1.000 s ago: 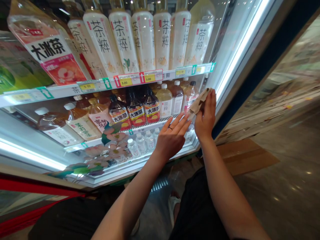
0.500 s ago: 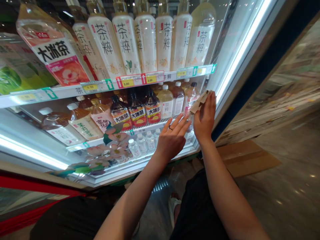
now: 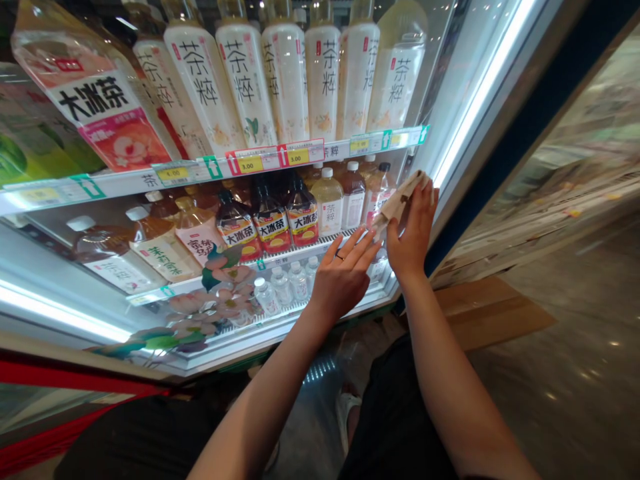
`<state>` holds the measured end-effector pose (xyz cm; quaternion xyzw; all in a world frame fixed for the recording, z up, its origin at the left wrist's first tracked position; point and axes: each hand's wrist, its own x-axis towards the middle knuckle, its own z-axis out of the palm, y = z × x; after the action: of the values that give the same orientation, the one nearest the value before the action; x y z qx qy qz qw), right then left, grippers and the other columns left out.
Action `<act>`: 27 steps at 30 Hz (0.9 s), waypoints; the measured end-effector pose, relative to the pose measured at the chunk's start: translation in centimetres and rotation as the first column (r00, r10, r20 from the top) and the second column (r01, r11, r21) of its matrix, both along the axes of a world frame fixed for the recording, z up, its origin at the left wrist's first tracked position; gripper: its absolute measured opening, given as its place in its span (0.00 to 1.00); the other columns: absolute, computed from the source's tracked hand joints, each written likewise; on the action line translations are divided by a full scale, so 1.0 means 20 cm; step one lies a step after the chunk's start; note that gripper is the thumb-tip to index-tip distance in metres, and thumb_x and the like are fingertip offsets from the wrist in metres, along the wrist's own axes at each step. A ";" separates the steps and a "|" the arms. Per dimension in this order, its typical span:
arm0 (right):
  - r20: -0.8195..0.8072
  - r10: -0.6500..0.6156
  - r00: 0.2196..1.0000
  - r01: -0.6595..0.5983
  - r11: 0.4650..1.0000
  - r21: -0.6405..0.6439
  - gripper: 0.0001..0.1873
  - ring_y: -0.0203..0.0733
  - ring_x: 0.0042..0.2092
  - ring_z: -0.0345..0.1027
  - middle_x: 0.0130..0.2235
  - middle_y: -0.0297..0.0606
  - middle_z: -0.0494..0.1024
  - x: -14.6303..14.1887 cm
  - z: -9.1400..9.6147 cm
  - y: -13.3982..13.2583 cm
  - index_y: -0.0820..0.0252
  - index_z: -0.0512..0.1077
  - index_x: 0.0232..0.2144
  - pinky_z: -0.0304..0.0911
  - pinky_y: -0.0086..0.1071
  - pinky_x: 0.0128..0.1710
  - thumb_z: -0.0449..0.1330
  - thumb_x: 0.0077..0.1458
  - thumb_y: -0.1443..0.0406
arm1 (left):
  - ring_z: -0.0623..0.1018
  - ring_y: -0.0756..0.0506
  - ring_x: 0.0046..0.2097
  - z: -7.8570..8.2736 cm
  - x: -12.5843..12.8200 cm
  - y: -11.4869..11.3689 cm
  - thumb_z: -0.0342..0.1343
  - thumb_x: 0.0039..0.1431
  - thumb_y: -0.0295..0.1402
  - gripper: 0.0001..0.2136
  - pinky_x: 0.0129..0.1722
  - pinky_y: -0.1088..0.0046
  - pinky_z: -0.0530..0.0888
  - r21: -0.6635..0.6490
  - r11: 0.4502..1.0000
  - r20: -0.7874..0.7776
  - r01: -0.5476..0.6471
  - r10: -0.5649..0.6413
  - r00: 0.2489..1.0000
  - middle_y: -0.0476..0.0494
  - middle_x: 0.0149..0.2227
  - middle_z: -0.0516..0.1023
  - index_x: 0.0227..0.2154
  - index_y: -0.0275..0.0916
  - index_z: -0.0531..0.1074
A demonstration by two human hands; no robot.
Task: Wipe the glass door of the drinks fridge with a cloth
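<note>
My right hand (image 3: 413, 233) presses a crumpled beige cloth (image 3: 400, 201) against the glass door of a drinks fridge (image 3: 320, 263), near the door's right edge. My left hand (image 3: 345, 277) is spread open on or just before the glass, holding nothing, its fingertips close to the cloth's lower end. Behind the glass, near both hands, stand plastic bottles of tea (image 3: 340, 200). Small water bottles (image 3: 283, 283) stand on the shelf below.
Tall milky bottles (image 3: 285, 77) fill the upper shelf above a price rail (image 3: 250, 160). A floral sticker (image 3: 215, 293) sits on the glass. A flattened cardboard sheet (image 3: 493, 313) lies on the polished floor (image 3: 560, 407) to the right. A red barrier (image 3: 60, 400) runs along the lower left.
The cloth has shifted slightly right and up along the glass under my right hand. My left hand's fingers have spread a little, and the view has moved slightly.
</note>
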<state>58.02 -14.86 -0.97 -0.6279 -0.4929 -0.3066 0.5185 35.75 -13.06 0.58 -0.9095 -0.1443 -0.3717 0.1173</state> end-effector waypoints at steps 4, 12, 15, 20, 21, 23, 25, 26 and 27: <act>-0.018 -0.048 0.999 0.049 0.998 0.045 0.40 0.57 0.82 0.41 0.81 0.42 0.51 0.02 -0.04 0.01 0.46 0.46 0.80 0.44 0.68 0.78 0.49 0.71 0.58 | 0.65 0.42 0.77 0.00 -0.01 0.01 0.52 0.65 0.22 0.30 0.78 0.55 0.63 -0.006 1.000 -0.002 -0.002 0.002 1.000 0.42 0.74 0.70 0.69 0.39 0.71; 0.041 -0.018 0.999 0.019 0.999 -0.038 0.38 0.54 0.82 0.39 0.83 0.38 0.44 -0.02 0.01 -0.01 0.43 0.38 0.82 0.44 0.65 0.79 0.43 0.75 0.54 | 0.63 0.42 0.78 -0.02 -0.01 -0.01 0.54 0.65 0.23 0.30 0.78 0.54 0.62 -0.017 1.000 -0.005 0.026 -0.026 1.000 0.41 0.74 0.69 0.70 0.38 0.70; 0.039 -0.021 0.999 0.022 0.999 -0.031 0.39 0.54 0.83 0.36 0.83 0.38 0.41 -0.03 0.01 0.00 0.43 0.35 0.82 0.43 0.65 0.79 0.44 0.76 0.55 | 0.64 0.43 0.78 -0.02 -0.01 -0.01 0.53 0.64 0.22 0.30 0.77 0.55 0.63 -0.003 0.999 0.007 0.043 -0.043 0.999 0.40 0.73 0.71 0.69 0.38 0.70; 0.056 0.022 0.998 -0.019 0.998 -0.052 0.40 0.56 0.83 0.34 0.84 0.37 0.40 -0.09 0.01 -0.01 0.44 0.34 0.82 0.42 0.67 0.79 0.44 0.75 0.55 | 0.64 0.42 0.78 -0.01 0.00 -0.01 0.53 0.64 0.22 0.29 0.77 0.53 0.64 -0.028 0.999 -0.006 0.030 -0.030 1.000 0.40 0.74 0.69 0.68 0.38 0.71; 0.057 0.028 0.998 -0.025 0.998 -0.061 0.40 0.55 0.83 0.34 0.84 0.36 0.41 -0.08 0.02 -0.01 0.44 0.35 0.82 0.42 0.66 0.79 0.44 0.75 0.54 | 0.64 0.41 0.78 -0.01 -0.01 -0.01 0.53 0.64 0.22 0.29 0.77 0.52 0.64 -0.029 0.999 -0.010 0.030 -0.031 0.999 0.40 0.74 0.69 0.69 0.38 0.71; 0.040 0.028 0.999 -0.025 0.997 -0.071 0.39 0.55 0.83 0.35 0.83 0.36 0.44 -0.07 0.03 -0.02 0.44 0.37 0.82 0.43 0.66 0.79 0.43 0.75 0.53 | 0.63 0.41 0.78 -0.02 -0.01 -0.02 0.53 0.64 0.22 0.29 0.77 0.52 0.64 -0.023 0.999 -0.016 0.036 -0.036 0.999 0.39 0.74 0.69 0.68 0.38 0.71; 0.009 0.015 1.000 -0.015 0.998 -0.065 0.37 0.54 0.83 0.38 0.83 0.36 0.46 -0.04 0.03 -0.02 0.43 0.40 0.82 0.43 0.66 0.79 0.41 0.76 0.53 | 0.63 0.42 0.78 -0.02 -0.02 -0.02 0.53 0.64 0.21 0.29 0.77 0.53 0.64 -0.010 0.999 -0.018 0.045 -0.045 0.999 0.39 0.74 0.70 0.68 0.38 0.71; -0.002 0.011 1.000 -0.011 0.998 -0.056 0.37 0.54 0.82 0.39 0.83 0.36 0.47 -0.03 0.03 -0.03 0.43 0.41 0.82 0.44 0.65 0.79 0.40 0.76 0.52 | 0.63 0.42 0.78 -0.03 -0.02 -0.02 0.53 0.64 0.21 0.29 0.77 0.53 0.64 -0.004 0.999 -0.013 0.046 -0.047 0.999 0.40 0.74 0.70 0.68 0.38 0.71; -0.007 0.011 1.000 -0.011 0.999 -0.044 0.36 0.53 0.82 0.40 0.83 0.36 0.47 -0.03 0.03 -0.03 0.43 0.42 0.82 0.45 0.65 0.79 0.40 0.76 0.53 | 0.64 0.42 0.78 -0.03 -0.02 -0.02 0.53 0.64 0.21 0.29 0.77 0.54 0.64 0.002 0.999 -0.004 0.046 -0.046 0.999 0.40 0.74 0.70 0.67 0.38 0.72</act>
<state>57.49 -15.50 -0.46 -0.6372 -0.5014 -0.2907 0.5079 35.32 -13.36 0.07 -0.9133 -0.1228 -0.3725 0.1101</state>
